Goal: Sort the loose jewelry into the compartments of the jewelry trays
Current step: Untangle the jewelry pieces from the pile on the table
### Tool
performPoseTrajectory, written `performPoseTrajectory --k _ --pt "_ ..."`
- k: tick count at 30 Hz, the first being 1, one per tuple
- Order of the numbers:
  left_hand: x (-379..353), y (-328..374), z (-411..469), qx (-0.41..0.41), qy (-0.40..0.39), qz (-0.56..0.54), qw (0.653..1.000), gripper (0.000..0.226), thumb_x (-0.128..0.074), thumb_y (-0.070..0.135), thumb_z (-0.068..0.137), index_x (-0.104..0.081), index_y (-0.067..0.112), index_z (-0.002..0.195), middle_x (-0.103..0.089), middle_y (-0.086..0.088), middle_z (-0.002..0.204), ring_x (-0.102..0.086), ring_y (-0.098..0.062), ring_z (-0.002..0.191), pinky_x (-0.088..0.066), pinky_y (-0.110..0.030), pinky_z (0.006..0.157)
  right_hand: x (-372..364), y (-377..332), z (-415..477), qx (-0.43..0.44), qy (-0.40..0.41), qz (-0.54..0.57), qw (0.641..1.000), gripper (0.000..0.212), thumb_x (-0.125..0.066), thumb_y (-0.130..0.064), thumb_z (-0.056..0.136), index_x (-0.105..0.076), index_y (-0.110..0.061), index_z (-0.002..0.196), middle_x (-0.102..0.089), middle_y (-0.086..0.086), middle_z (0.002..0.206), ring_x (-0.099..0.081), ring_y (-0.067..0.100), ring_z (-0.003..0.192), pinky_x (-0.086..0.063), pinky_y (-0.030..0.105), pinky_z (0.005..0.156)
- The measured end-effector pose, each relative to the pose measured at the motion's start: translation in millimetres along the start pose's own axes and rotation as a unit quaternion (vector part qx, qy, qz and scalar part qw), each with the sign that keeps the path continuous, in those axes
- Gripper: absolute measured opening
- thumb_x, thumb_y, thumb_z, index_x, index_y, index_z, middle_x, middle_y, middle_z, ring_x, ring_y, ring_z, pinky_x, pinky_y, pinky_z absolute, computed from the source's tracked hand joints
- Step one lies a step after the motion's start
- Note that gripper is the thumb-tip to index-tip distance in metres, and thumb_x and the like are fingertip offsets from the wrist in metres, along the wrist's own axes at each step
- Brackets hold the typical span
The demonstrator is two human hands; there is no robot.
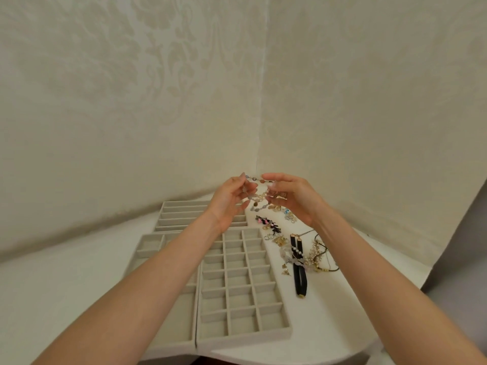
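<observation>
Grey-brown beaded necklace (255, 198) | strand stretched between left grip (229, 204) and right grip (292, 200), both pinching it

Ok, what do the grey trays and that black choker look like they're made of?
Trays: probably velvet or felt over a stiff base. They look matte grey-beige and slightly fuzzy, with no shine. Black choker: looks like a velvet or suede ribbon, dull and flat, with gold-coloured, likely metal, ends.

One wide-angle head camera looks forward and down. It sits close above the table (329, 320), facing a wall corner (259, 127)
</observation>
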State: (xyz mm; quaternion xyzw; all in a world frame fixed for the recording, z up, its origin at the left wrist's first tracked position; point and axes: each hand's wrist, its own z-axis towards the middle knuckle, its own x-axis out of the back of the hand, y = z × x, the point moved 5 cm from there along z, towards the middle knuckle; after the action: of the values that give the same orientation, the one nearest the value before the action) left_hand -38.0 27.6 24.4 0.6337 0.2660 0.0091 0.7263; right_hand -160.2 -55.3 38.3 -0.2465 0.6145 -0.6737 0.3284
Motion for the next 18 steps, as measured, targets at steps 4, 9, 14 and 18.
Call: performPoseTrajectory --k 4,9,14,18 --pt "6.2 5.4 -0.7 -0.022 -0.004 -0.031 0.999 0.023 -0.048 0.024 0.095 -0.049 0.016 0.074 -0.061 0.006 0.062 -0.059 -0.012 0.074 -0.047 -0.029 0.078 -1.2 2.0 0.7 -0.023 0.004 -0.046 0.999 0.026 -0.065 -0.022 0.087 -0.07 -0.009 0.108 -0.049 -0.004 0.061 -0.051 0.014 0.066 -0.052 0.029 0.075" --pt "9.0 14.7 -0.2 -0.027 -0.012 -0.109 0.994 0.021 -0.048 0.019 0.095 -0.051 0.013 0.075 -0.051 0.003 0.053 -0.052 -0.009 0.053 -0.054 -0.024 0.061 -8.2 2.3 -1.2 -0.038 -0.006 -0.109 0.993 0.016 -0.068 -0.018 0.085 -0.072 -0.006 0.094 -0.068 0.0 0.079 -0.061 0.011 0.069 -0.057 0.029 0.078" --pt "12.5 15.7 0.7 -0.022 -0.025 -0.071 0.997 0.02 -0.048 0.022 0.095 -0.049 0.015 0.077 -0.045 0.007 0.052 -0.038 -0.005 0.041 -0.037 -0.016 0.041 -6.2 -2.4 0.6 -0.017 0.041 -0.064 0.997 0.018 -0.065 -0.025 0.087 -0.065 -0.008 0.082 -0.068 0.006 0.082 -0.065 0.019 0.084 -0.054 0.032 0.086" --pt "17.1 23.4 -3.1 -0.013 -0.054 0.026 0.998 0.034 -0.05 0.025 0.093 -0.039 0.018 0.062 -0.033 0.008 0.047 -0.022 -0.005 0.037 -0.016 -0.016 0.037 -5.0 -9.0 0.2 -0.011 0.066 0.014 0.998 0.024 -0.063 -0.028 0.089 -0.055 -0.01 0.074 -0.047 0.0 0.054 -0.056 0.019 0.059 -0.057 0.035 0.075"
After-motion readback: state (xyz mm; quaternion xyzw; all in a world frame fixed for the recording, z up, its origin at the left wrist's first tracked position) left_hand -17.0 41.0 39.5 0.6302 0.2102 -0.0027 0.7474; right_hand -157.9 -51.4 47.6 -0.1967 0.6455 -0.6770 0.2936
